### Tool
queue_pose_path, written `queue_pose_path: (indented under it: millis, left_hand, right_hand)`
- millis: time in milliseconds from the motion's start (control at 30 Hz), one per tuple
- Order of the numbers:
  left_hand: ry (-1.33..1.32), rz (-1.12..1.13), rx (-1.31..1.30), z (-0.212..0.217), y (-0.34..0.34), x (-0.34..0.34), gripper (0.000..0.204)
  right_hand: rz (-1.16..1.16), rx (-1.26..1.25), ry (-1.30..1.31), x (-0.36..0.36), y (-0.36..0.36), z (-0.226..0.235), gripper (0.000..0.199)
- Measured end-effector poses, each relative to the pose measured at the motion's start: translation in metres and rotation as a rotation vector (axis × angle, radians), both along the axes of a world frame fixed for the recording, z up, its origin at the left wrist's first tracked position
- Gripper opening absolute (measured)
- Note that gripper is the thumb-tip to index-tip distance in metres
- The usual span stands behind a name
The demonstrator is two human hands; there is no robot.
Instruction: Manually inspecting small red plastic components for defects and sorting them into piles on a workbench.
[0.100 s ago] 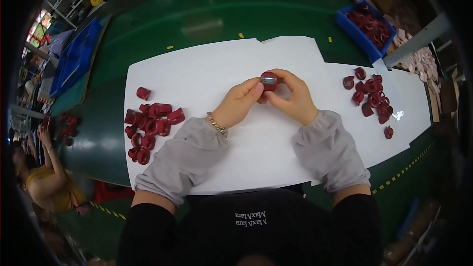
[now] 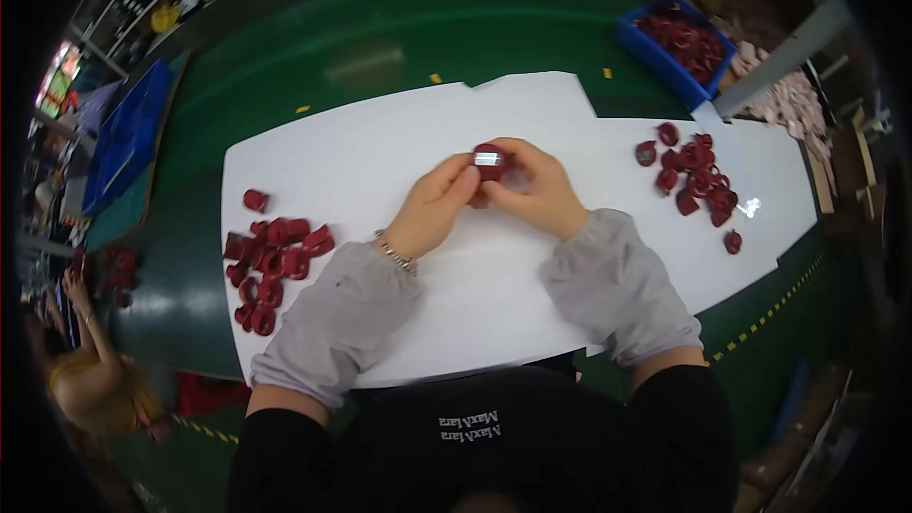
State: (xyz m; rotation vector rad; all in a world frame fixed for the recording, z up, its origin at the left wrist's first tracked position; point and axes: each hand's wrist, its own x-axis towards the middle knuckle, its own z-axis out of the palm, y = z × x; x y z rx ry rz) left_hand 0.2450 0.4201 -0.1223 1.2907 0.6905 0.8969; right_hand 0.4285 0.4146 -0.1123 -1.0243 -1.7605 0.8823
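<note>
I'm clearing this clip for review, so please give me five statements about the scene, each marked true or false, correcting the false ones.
1. The left hand and right hand hold one dark red piece. True.
2. The upper-right blue bin is empty. False: the blue bin holds red pieces.
3. A bracelet circles the left wrist. True.
4. Loose pieces lie only left of the hands. False: a left group and a right group lie on the white sheet.
</note>
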Motion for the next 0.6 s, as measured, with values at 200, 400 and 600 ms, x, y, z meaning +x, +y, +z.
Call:
queue_pose_path:
  millis: [200, 400, 600]
  left_hand:
    - [-0.09, 0.112, -0.173, 0.007, 0.0, -0.001, 0.024]
    - [-0.064, 0.083, -0.157, 0.01, -0.001, 0.001, 0.029]
    - [-0.059, 0.039, -0.095, 0.008, -0.004, 0.0, 0.031]
  right_hand:
    - [0.051, -0.337, 1.041, 0.016, 0.004, 0.005, 0.043]
    - [-0.016, -0.302, 0.989, 0.017, 0.002, 0.006, 0.043]
    - [-0.028, -0.257, 0.171, 0.006, -0.001, 0.003, 0.026]
